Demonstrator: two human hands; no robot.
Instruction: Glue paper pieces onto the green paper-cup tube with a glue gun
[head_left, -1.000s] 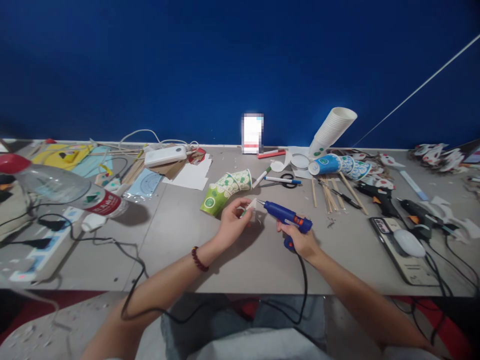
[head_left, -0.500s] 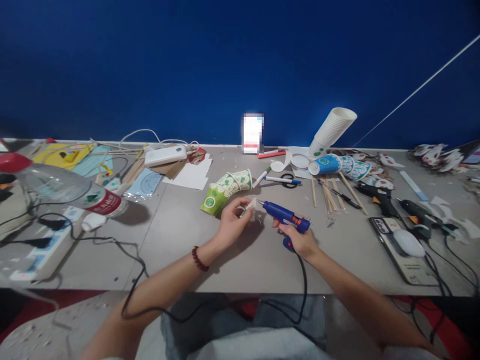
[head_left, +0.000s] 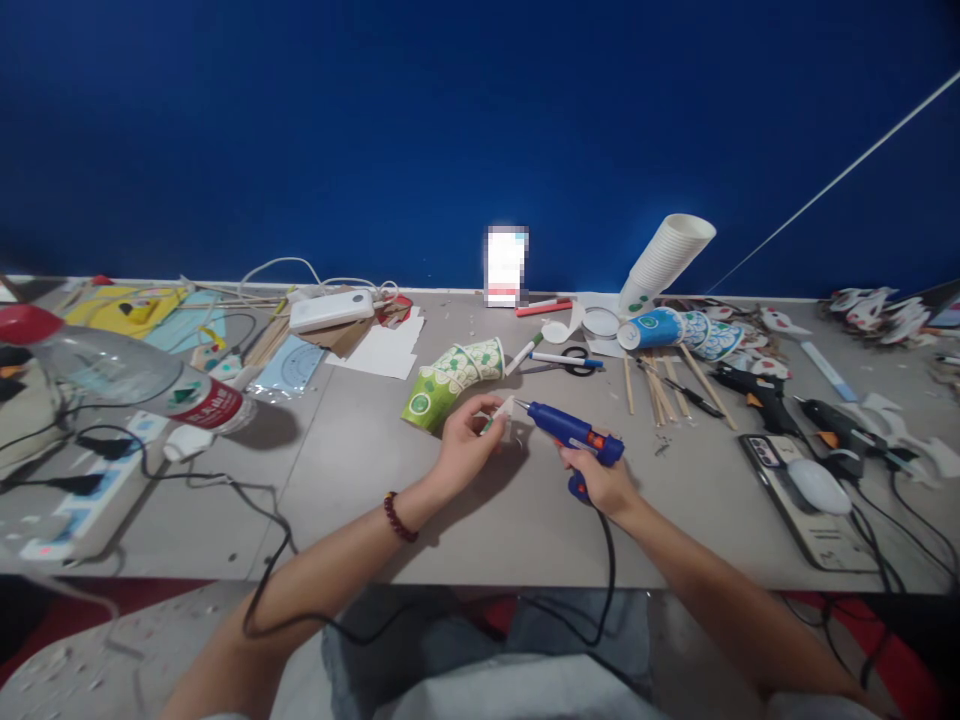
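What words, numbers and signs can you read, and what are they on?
No word or number is clear enough to quote.
Red label on the clear plastic bottle: white characters, too blurred.
Green patterned paper cup: round emblem, too small.
Blue patterned paper cup: markings too small.
Beige phone case: tiny dark print, too small.
Bright upright rectangular screen: blurred into blocks.
Blue plastic glue gun in the right hand: any print is too small.

And there, a dark-red beaded bracelet [head_left: 400,518] is sported; below, a pale top [head_left: 517,692] and grey-blue trousers [head_left: 382,635] are glimpsed!
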